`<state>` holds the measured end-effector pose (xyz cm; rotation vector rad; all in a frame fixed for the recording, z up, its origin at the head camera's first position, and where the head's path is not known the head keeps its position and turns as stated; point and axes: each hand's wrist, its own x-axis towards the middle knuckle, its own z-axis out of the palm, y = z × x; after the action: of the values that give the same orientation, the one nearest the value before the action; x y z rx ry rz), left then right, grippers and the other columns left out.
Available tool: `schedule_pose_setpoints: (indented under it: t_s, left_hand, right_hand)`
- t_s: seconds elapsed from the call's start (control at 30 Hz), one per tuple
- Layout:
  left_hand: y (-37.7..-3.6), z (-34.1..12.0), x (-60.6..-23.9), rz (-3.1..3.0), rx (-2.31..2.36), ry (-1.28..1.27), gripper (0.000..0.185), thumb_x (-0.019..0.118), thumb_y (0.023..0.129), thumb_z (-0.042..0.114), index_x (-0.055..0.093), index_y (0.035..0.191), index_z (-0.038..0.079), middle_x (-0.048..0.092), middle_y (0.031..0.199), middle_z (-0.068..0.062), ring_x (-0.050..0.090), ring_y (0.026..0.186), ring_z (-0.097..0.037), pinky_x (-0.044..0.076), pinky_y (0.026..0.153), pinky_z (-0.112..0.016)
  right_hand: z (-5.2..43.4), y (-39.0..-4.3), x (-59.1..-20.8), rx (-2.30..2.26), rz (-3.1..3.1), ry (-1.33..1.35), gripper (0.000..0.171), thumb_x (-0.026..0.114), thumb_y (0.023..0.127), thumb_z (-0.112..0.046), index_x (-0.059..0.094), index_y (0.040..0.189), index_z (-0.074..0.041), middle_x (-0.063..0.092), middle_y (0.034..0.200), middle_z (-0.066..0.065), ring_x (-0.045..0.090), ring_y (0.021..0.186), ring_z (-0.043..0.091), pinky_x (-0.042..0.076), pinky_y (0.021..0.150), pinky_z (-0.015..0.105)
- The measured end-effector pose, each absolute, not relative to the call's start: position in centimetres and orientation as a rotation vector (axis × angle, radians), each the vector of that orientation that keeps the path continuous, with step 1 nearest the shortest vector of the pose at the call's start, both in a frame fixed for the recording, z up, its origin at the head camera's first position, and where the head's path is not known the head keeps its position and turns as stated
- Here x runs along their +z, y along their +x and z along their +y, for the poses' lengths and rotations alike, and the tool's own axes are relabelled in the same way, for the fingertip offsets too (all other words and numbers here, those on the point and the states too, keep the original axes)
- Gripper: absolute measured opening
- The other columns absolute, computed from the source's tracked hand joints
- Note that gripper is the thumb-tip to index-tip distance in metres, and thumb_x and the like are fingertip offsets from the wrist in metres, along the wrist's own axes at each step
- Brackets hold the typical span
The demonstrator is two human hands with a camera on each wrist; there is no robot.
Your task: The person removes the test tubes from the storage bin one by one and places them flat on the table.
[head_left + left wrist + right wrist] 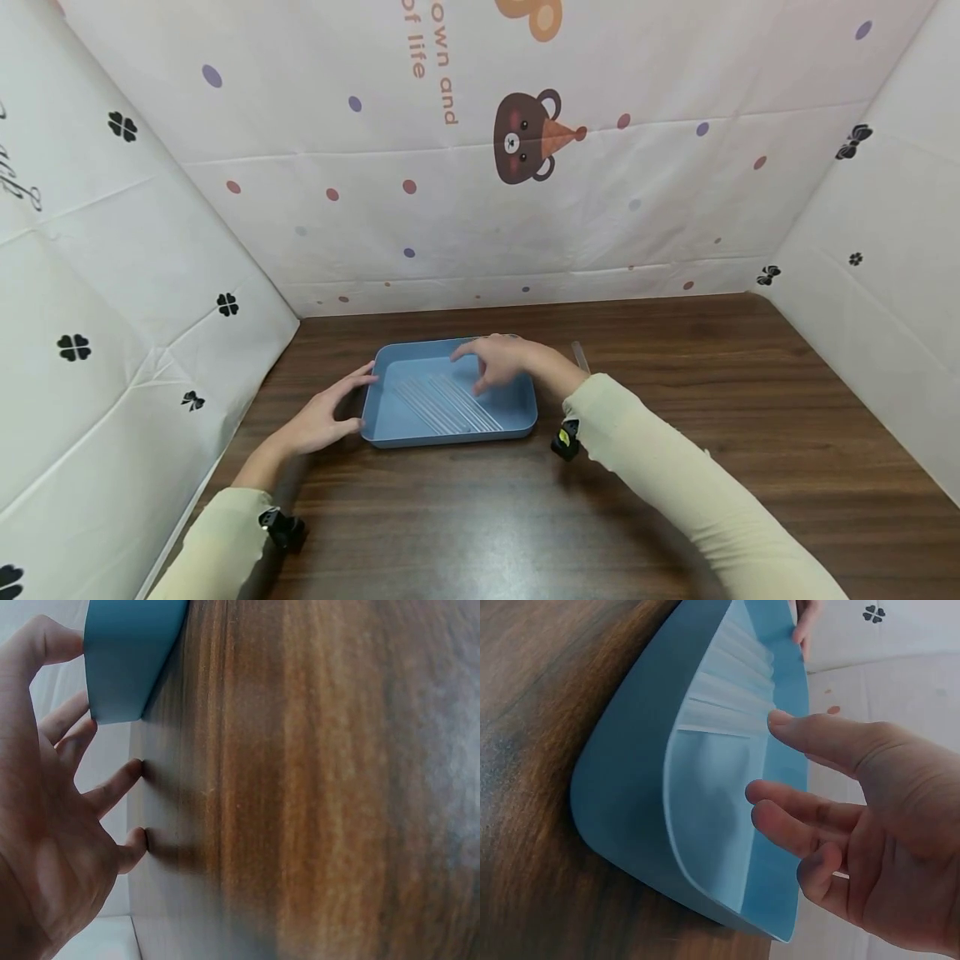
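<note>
The shallow tray (519,407) before me is a plain matte blue, rectangular with rounded corners and low walls, and sits flat on the dark, streaked wooden table (660,392). Across its floor lie thin, clear tubes (442,408), nearly see-through with pale glints along their edges, slanting side by side from the back left toward the front wall; the right part of the floor is bare blue. My left hand (318,423) reaches in from the left, its fingers spread and the thumb well apart from them, thumb and fingertips against the tray's left end without curling round it. My right hand (501,360) hangs over the tray's back right part, palm turned inward, thumb and index finger parted with nothing between them, the index and middle close together and the other fingers loosely bent. Beyond my right forearm, a narrow strip (579,357) shows, partly hidden.
</note>
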<state>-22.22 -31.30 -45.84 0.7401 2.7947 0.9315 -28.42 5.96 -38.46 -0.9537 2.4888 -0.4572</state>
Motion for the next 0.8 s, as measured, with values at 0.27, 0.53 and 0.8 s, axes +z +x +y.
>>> schedule_pose_setpoints:
  t_s: [0.27, 0.53, 0.8]
  left_hand:
    - [-21.9, -31.2, -45.6, 2.784, 0.949, 0.732, 0.072, 0.072, 0.098, 0.009, 0.05, 0.167, 0.007, 0.03, 0.187, -0.019, 0.032, 0.169, -0.055, 0.038, 0.123, -0.08]
    - [-21.8, -31.3, -45.6, 2.779, 0.962, 0.741, 0.071, 0.073, 0.099, 0.01, 0.051, 0.166, 0.007, 0.03, 0.187, -0.019, 0.031, 0.169, -0.056, 0.038, 0.124, -0.081]
    - [-21.7, -31.3, -45.5, 2.775, 0.962, 0.735, 0.071, 0.072, 0.099, 0.01, 0.05, 0.166, 0.007, 0.029, 0.187, -0.019, 0.032, 0.169, -0.056, 0.038, 0.123, -0.08]
  right_hand:
    - [5.8, -28.1, -39.1, -0.472, 2.431, -0.953, 0.077, 0.084, 0.102, -0.019, 0.05, 0.17, -0.018, 0.082, 0.111, 0.008, 0.072, 0.086, 0.013, 0.054, 0.075, 0.026]
    - [5.5, -27.9, -39.8, -0.463, 2.397, -0.93, 0.077, 0.085, 0.101, -0.019, 0.051, 0.17, -0.023, 0.08, 0.107, 0.006, 0.067, 0.07, 0.01, 0.052, 0.069, 0.025]
    - [5.0, -27.6, -40.0, -0.416, 2.414, -0.938, 0.076, 0.085, 0.102, -0.019, 0.051, 0.17, -0.024, 0.078, 0.107, 0.003, 0.067, 0.085, 0.011, 0.049, 0.072, 0.027]
